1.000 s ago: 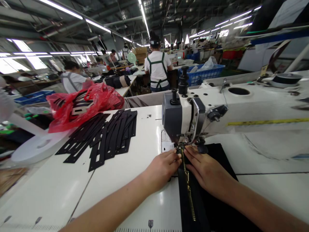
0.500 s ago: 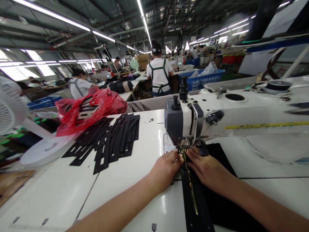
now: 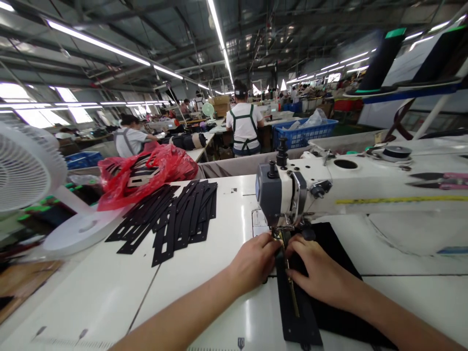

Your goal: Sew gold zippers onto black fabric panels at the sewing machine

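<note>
Resting a bunched left hand (image 3: 255, 261), hard to tell if pinching, and a loosely spread right hand (image 3: 318, 270) beside a gold metal zipper (image 3: 294, 300) on a flat black strip (image 3: 302, 329) at a white-and-grey sewing machine head (image 3: 269, 195). Could veer if pulled unevenly, or nick fingers straying closer.

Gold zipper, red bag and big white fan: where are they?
Gold zipper (image 3: 293, 296), head view: its lower teeth.
Red bag (image 3: 168, 166), head view: its crumpled plastic.
White fan (image 3: 29, 163), head view: its round grille.
</note>
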{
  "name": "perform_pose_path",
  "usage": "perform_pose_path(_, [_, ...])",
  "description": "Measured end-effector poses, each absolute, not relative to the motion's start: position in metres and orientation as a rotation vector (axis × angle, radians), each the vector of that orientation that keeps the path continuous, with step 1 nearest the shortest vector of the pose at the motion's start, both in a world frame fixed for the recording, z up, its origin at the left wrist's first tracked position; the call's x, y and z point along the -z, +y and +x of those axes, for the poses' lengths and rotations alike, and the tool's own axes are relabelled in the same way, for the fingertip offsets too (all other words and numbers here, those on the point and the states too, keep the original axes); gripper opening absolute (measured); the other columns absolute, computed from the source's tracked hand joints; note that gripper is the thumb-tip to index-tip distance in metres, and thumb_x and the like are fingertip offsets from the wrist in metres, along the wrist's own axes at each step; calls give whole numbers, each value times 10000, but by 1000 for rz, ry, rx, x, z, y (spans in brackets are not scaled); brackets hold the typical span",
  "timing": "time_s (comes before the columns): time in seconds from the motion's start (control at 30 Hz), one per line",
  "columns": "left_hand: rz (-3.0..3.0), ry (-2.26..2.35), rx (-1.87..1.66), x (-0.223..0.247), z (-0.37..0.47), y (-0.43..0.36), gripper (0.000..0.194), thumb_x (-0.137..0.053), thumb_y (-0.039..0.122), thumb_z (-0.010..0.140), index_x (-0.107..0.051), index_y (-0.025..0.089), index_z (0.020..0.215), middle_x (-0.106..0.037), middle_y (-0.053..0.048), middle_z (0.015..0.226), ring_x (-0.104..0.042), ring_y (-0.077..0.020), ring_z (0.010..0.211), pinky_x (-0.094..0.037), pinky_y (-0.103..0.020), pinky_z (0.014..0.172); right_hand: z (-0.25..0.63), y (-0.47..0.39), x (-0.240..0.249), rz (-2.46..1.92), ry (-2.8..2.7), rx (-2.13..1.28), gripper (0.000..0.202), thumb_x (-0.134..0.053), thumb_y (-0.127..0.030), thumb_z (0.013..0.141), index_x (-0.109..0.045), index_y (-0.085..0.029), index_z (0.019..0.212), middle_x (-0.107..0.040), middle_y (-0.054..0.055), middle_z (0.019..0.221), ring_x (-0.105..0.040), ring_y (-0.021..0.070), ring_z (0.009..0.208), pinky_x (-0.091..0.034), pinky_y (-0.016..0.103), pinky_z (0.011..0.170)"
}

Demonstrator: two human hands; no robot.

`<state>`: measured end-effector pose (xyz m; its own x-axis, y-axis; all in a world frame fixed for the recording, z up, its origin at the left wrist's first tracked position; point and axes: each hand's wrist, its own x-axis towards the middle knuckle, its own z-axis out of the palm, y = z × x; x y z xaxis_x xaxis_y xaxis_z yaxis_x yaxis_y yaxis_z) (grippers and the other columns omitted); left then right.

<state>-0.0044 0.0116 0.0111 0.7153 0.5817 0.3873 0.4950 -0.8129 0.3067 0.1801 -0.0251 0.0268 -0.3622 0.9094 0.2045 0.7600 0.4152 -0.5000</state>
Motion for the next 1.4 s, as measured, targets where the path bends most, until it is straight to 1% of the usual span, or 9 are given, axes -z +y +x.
perform_pose_path(0.2, [2835, 866, -822, -7, -5, 4, 342, -469, 78, 790, -548, 151, 1116, -598, -128, 1115, -556, -235, 1073, -486, -421, 914, 167, -22, -30, -1491, -2110, -489, 162, -517, -33, 666, -504, -184, 722, -598, 15, 706, -587, 171, 673, -477, 283, 612])
perform_pose_path(0.3, [2889, 845, -855, 0, -2, 1, 234, -499, 126, 830, -583, 136, 1048, -621, -124, 1121, -564, -235, 1086, -473, -413, 945, 166, -29, -29, -1487, -2065, -517, 224, -465, -12, 692, -531, -171, 836, -612, 10, 717, -600, 145, 649, -499, 250, 598])
perform_pose_path(0.4, [2907, 851, -879, 2, 0, -6, 181, -492, 144, 856, -606, 121, 995, -640, -120, 1099, -592, -230, 1046, -491, -394, 929, 174, -39, -19, -1453, -2095, -286, 309, -428, -48, 760, -560, -133, 1026, -641, 95, 900, -625, 198, 835, -526, 346, 752])
perform_pose_path(0.5, [2939, 878, -886, 0, 1, -16, 209, -453, 121, 868, -598, 99, 1017, -642, -135, 1096, -589, -232, 1054, -502, -392, 922, 182, -47, -3, -1322, -2235, 164, 342, -409, -166, 852, -564, -74, 1143, -573, 200, 1182, -537, 298, 1104, -470, 493, 893])
perform_pose_path(0.57, [2958, 886, -879, -2, 2, -20, 224, -425, 110, 877, -596, 89, 1020, -646, -144, 1084, -589, -236, 1055, -509, -393, 914, 184, -50, 7, -1248, -2329, 325, 384, -398, -204, 877, -547, -27, 1183, -522, 220, 1262, -492, 310, 1167, -471, 496, 909])
perform_pose_path(0.7, [2982, 891, -852, -4, 2, -20, 238, -390, 110, 892, -599, 88, 1004, -641, -142, 1094, -593, -249, 1046, -506, -418, 916, 182, -48, 10, -1224, -2420, 453, 404, -360, -171, 878, -556, 23, 1173, -518, 233, 1256, -492, 312, 1170, -495, 469, 897])
perform_pose_path(1.1, [3003, 835, -799, -5, 1, -3, 216, -407, 118, 887, -577, 90, 1016, -647, -126, 1010, -592, -231, 1028, -457, -441, 970, 184, -31, 11, -1235, -2455, 392, 405, -350, -152, 877, -549, 36, 1175, -550, 232, 1222, -507, 317, 1152, -469, 477, 927])
perform_pose_path(1.3, [2986, 813, -900, -5, 2, 7, 241, -358, 142, 904, -573, 104, 1005, -647, -120, 946, -611, -221, 959, -487, -412, 934, 187, -15, 12, -1171, -2390, 453, 382, -320, -112, 868, -576, 12, 1123, -615, 212, 1138, -590, 288, 1043, -531, 441, 834])
perform_pose_path(1.4, [2954, 812, -844, -4, 3, 11, 235, -372, 137, 899, -571, 94, 1017, -633, -128, 939, -587, -224, 979, -468, -403, 953, 186, -7, 8, -1160, -2356, 337, 361, -328, -102, 860, -583, -37, 1108, -648, 194, 1079, -614, 267, 998, -532, 428, 824])
